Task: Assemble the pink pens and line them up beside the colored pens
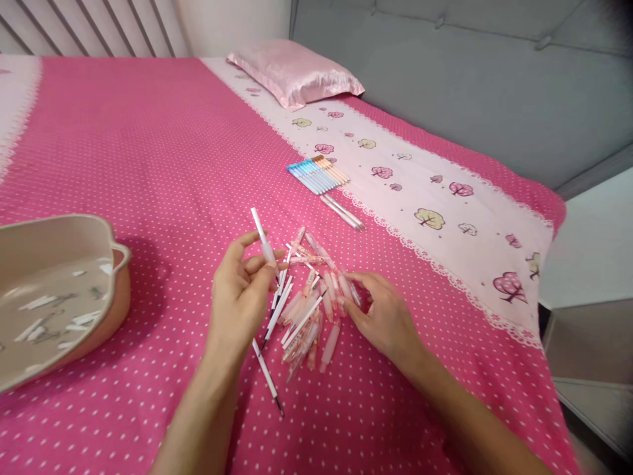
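Left hand with refill (apparently)

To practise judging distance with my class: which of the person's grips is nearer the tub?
Left. The left grip holds a slim white pen part to the tub's right; the right grip is farther off, at the right edge of the pink pen parts.

The left hand pinches a white refill with a pale grip around it. The right hand has its fingertips at the right edge of a pile of pink pen parts. White refills lie at the pile's left. A basin stands left, small pieces inside. Farther off, blue and orange pens lie in a row; a pink pillow rests at the far end of the bedspread.
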